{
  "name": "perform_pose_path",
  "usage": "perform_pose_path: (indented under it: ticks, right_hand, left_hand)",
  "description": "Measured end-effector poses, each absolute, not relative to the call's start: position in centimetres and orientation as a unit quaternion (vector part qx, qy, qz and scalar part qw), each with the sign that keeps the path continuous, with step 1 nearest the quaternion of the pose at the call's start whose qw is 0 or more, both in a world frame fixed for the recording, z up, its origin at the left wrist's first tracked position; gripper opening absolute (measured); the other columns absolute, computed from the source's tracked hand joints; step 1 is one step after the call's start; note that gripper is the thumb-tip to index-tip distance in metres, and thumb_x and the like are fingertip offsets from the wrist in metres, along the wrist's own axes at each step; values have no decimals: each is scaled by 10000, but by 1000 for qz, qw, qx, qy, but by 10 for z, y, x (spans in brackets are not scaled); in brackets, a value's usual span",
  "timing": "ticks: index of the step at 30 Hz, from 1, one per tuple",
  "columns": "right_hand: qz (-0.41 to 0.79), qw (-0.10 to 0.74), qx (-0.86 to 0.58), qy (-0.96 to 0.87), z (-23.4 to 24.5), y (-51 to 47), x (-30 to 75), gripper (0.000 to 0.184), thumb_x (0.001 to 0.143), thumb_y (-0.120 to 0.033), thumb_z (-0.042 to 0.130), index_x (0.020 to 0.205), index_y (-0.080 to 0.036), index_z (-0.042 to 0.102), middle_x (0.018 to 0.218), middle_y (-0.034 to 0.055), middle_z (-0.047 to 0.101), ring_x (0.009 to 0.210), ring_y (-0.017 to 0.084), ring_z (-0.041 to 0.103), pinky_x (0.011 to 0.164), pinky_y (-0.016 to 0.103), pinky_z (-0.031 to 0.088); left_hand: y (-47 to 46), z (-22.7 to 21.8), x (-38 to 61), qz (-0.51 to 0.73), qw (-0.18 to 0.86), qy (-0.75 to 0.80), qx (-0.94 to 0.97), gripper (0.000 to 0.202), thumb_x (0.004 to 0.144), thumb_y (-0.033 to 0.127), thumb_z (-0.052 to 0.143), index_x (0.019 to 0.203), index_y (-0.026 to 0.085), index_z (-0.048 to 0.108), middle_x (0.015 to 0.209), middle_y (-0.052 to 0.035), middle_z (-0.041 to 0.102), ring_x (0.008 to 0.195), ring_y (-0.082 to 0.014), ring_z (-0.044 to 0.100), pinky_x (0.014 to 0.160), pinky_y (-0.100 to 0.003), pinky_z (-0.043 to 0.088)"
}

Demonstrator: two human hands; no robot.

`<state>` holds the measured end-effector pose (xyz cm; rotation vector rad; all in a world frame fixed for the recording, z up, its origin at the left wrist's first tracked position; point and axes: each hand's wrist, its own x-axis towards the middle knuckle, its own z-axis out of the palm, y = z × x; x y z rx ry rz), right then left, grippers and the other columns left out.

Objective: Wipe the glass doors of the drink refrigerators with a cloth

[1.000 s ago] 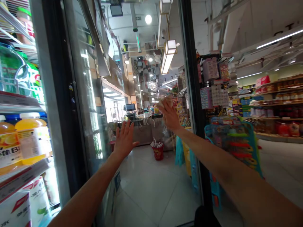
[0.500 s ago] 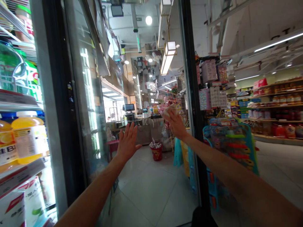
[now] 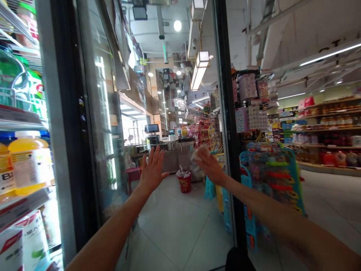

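Note:
A glass door [image 3: 180, 210] with a dark frame stands upright before me. My left hand [image 3: 152, 169] lies flat on its pane, or very near it, with the fingers stretched out and holding nothing. Farther right, my right hand [image 3: 210, 165] is closed over a pale crumpled cloth [image 3: 197, 153] against the pane. Motion blurs the cloth and the fingertips, and the palm hides part of the cloth.
On the left, a lit fridge shelf [image 3: 22, 207] carries juice bottles [image 3: 29, 162]. Through the glass show a red bucket [image 3: 184, 184] and a checkout counter [image 3: 170, 160]. Right of the door frame [image 3: 229, 113] stand a toy rack [image 3: 282, 180] and stocked shelves [image 3: 329, 146].
My right hand has moved down the pane with the cloth. The left hand stays in almost the same place. The view has shifted slightly.

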<state>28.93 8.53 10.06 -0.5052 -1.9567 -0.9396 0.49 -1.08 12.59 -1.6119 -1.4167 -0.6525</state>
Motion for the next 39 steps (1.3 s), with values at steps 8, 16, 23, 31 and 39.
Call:
perform_pose_path:
  ticks: [8, 16, 23, 31, 39]
  right_hand:
    - [-351, 511, -282, -732, 143, 90, 268, 572, 839, -72, 360, 1382, -249, 386, 1515, 56, 265, 1424, 209, 139, 1112, 518, 226]
    - [-386, 344, -140, -845, 114, 72, 218, 520, 850, -103, 423, 1330, -300, 457, 1446, 18, 407, 1386, 172, 266, 1129, 416, 231]
    - [-169, 510, -212, -816, 151, 51, 162, 535, 940, -268, 245, 1467, -197, 186, 1506, 60, 286, 1410, 174, 198, 1140, 430, 235]
    - [-50, 608, -129, -782, 133, 41, 159, 559, 958, -367, 172, 1479, -173, 111, 1482, 89, 333, 1356, 150, 330, 1115, 336, 317]
    - [-268, 575, -282, -720, 140, 69, 214, 495, 938, -327, 271, 1427, -248, 279, 1504, 89, 283, 1395, 253, 234, 1113, 559, 177]
  left_hand:
    - [-9, 126, -10, -277, 437, -574, -635, 838, 714, 359, 666, 1417, 114, 280, 1514, -157, 182, 1411, -318, 117, 1097, -562, 201]
    - [-9, 122, -20, -327, 432, -552, -633, 757, 753, 325, 617, 1407, 114, 299, 1501, -170, 235, 1401, -320, 170, 1102, -552, 207]
    - [-1, 125, 18, -438, 359, -379, -732, 549, 896, 175, 283, 1438, 140, 209, 1447, -135, 371, 1353, -176, 318, 1097, -378, 332]
    - [9, 128, 40, -358, 416, -487, -680, 520, 898, 199, 293, 1415, 145, 301, 1491, -86, 294, 1402, -219, 195, 1142, -444, 203]
    - [-17, 171, -76, -430, 421, -602, -525, 557, 903, 296, 278, 1392, 31, 312, 1500, -199, 208, 1379, -323, 237, 1077, -505, 288]
